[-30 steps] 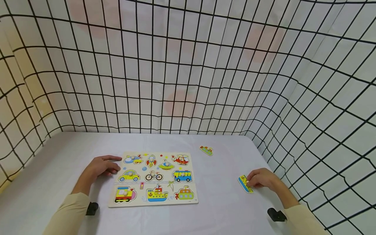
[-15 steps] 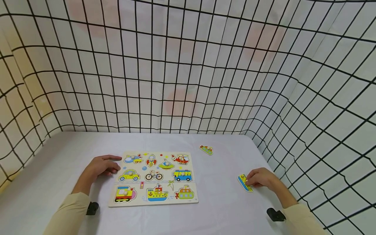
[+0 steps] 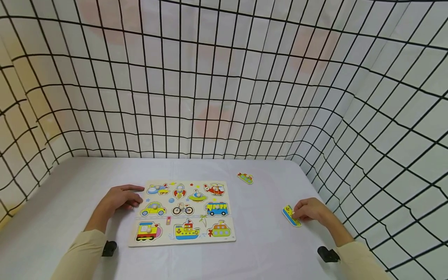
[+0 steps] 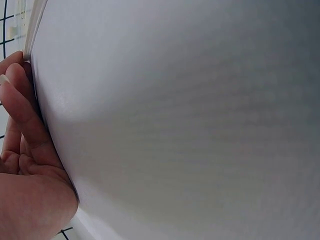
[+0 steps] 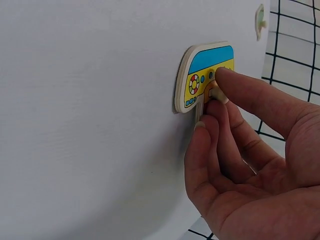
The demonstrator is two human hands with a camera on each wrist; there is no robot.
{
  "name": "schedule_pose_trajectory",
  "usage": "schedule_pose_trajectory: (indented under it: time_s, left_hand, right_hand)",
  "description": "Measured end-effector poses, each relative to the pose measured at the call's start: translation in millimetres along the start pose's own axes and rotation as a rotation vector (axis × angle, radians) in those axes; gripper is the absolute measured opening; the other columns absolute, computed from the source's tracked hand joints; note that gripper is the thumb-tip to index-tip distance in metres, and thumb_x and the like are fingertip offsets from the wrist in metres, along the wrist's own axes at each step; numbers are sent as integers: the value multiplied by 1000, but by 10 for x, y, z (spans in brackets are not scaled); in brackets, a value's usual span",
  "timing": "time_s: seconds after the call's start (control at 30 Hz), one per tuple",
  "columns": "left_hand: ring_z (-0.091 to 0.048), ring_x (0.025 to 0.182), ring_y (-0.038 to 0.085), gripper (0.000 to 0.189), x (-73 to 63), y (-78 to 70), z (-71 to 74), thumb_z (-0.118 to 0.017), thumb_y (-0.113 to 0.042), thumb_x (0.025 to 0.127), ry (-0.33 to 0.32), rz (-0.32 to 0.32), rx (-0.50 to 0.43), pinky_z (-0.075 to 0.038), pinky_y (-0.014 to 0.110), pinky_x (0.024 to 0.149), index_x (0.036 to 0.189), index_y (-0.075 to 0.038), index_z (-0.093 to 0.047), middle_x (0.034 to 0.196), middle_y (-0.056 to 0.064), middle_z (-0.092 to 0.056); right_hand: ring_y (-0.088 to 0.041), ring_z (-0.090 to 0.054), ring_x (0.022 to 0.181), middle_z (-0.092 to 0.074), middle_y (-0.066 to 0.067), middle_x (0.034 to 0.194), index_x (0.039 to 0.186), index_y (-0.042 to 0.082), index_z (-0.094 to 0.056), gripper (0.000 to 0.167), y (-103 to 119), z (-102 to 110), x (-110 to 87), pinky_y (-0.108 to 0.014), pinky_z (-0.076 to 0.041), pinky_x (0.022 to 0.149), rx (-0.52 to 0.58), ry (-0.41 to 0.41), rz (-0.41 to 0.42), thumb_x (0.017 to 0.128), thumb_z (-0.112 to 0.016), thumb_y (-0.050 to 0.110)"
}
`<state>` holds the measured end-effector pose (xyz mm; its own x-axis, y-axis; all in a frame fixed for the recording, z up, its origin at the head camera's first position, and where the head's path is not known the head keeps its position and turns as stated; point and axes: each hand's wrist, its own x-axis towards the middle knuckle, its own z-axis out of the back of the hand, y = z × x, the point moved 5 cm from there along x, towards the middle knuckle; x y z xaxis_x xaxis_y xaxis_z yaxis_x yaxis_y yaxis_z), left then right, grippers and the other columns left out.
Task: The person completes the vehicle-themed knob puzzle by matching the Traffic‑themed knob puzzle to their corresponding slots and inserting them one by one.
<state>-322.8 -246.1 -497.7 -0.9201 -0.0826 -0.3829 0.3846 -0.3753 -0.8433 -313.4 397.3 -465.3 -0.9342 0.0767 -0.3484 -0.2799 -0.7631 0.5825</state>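
My right hand (image 3: 312, 210) pinches the small knob of a wooden boat puzzle piece (image 3: 289, 214) at the right of the table. In the right wrist view, thumb and fingers close round the knob (image 5: 218, 93), and the boat's blue hull and yellow band with a ring face the palm. At the left edge of a wooden vehicle puzzle board (image 3: 134, 242), my left hand (image 3: 120, 197) rests with its index finger stretched along to the board's side. Printed boat (image 3: 187, 232) and submarine (image 3: 219, 231) pictures on the board's front row carry no knobs; the other vehicles do.
A loose green submarine piece (image 3: 246, 178) lies towards the back of the white table (image 3: 259, 249), right of the board. Black netting (image 3: 224, 144) over white cloth stands behind and on both sides. Dark cameras hang at both wrists.
My right hand, still pinching the boat piece, has shifted slightly away from me and to the left. The left hand and the board stay essentially where they were.
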Motion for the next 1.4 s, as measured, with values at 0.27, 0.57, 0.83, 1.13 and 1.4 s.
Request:
schedule_pose_trajectory:
  time_s: [0.27, 0.57, 0.83, 1.13, 1.4]
  left_hand:
    - [-61, 66, 17, 58, -8, -20, -13, -72, -17, 87, 0, -2, -12, -51, 25, 60, 141, -2, -57, 74, 2, -68]
    - [-61, 66, 18, 58, -6, -28, -6, -72, -16, 87, 0, -1, -18, -52, 25, 60, 141, -2, -57, 76, 3, -68]
    - [-61, 65, 18, 58, 2, -10, 3, -72, -16, 87, 0, 0, -20, -51, 24, 60, 141, -2, -57, 74, 2, -68]
    - [-63, 66, 18, 59, 53, 17, 0, -73, -16, 86, 4, 6, -26, -52, 25, 61, 141, -2, -57, 75, 2, -69]
    - [-63, 67, 19, 59, 48, 14, 7, -72, -15, 86, 2, 12, -29, -53, 25, 62, 141, -1, -57, 76, 4, -70]
  right_hand:
    - [-19, -61, 82, -67, -9, 96, 99, 0, -69, 28, 168, 35, 21, -30, -57, 73, -21, 11, 20, 81, -81, 18]
    - [-18, -61, 84, -67, -8, 99, 101, 0, -71, 26, 489, -76, 51, -29, -58, 74, -50, 77, 66, 83, -80, 18]
    - [-18, -61, 82, -68, -5, 92, 93, 4, -72, 20, 880, -321, 104, -28, -57, 73, -61, 114, 136, 81, -82, 16]
    - [-16, -61, 77, -70, -2, 84, 88, 6, -74, 15, 1369, -609, 85, -27, -55, 70, -142, 136, 182, 81, -83, 15]
    - [-15, -57, 69, -67, 1, 73, 79, 12, -74, 14, 1814, -935, 14, -26, -44, 63, -189, 162, 267, 78, -85, 19]
